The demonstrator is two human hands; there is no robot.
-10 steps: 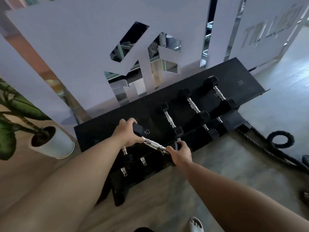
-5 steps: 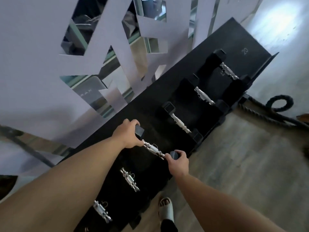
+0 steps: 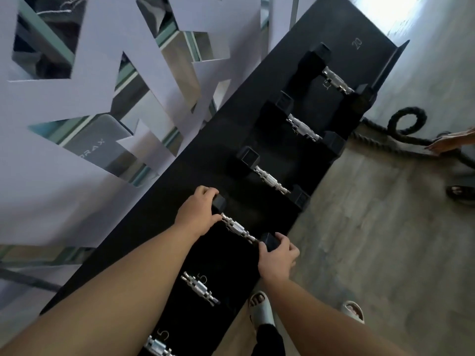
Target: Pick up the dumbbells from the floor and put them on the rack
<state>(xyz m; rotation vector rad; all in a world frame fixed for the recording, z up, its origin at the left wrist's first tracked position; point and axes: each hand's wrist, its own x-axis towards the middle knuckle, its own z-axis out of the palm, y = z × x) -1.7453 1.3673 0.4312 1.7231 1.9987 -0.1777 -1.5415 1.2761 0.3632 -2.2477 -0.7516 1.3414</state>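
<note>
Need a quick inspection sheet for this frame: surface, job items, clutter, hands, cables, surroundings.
Surface: black sloped rack, with printed numbers 5, 15 and 20 legible; grey wood-look floor.
Job's things: held dumbbell on or just above the rack; three larger dumbbells beyond it, the nearest; two smaller ones nearer, one at.
Clutter: nothing seen on the rack besides dumbbells.
Grippers: left hand on the far head, right hand on the near head, fingers wrapped.
Cables: thick black rope coiled on the floor at the rack's far end.
Surroundings: white cut-out panel over mirror; another person's hand by the rope.
</note>
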